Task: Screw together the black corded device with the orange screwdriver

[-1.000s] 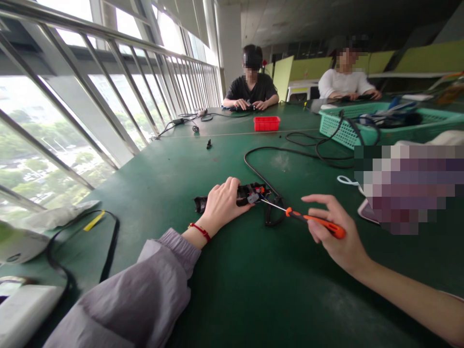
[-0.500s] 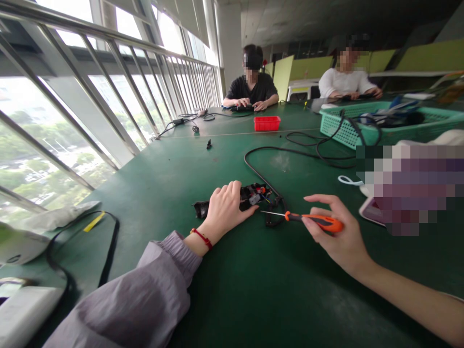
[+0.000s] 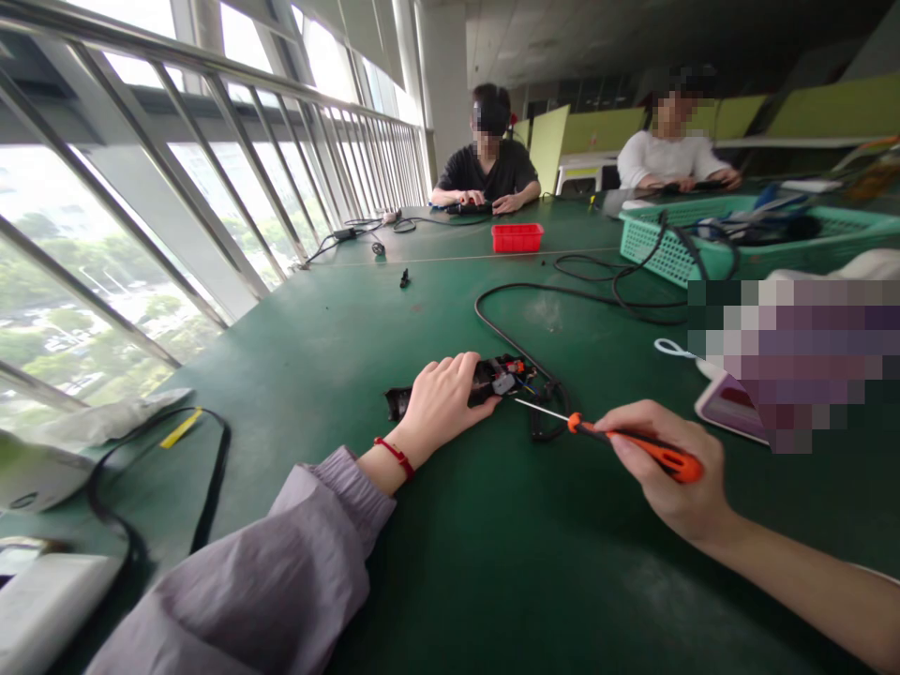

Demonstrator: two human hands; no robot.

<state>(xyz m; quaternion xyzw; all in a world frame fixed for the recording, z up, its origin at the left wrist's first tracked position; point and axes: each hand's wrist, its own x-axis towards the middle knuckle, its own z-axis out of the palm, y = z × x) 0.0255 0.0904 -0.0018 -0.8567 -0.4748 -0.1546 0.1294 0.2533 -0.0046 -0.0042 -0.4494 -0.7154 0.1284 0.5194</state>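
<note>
My left hand [image 3: 445, 405] is wrapped over a black corded device [image 3: 485, 381] that lies on the green table, its housing open so that coloured wires and a grey part show at the right end. Part of the housing is hidden beneath my palm and fingers. An orange and black screwdriver [image 3: 633, 445] is gripped in my right hand [image 3: 679, 469]. Its thin shaft points left, with the tip close to the device's wired end; whether it touches cannot be told. A black cable [image 3: 520, 339] runs from that end.
A teal basket [image 3: 653, 246] with tools and a red tray [image 3: 517, 238] stand farther back. A small black piece [image 3: 404, 277] lies left of the tray. Two people sit across the table [image 3: 316, 347]. A black strap [image 3: 221, 469] lies at left, near a metal railing [image 3: 281, 122].
My left hand and the device have shifted slightly right. My right hand has moved right and a little down, its fingers closing more around the screwdriver, which now slants more.
</note>
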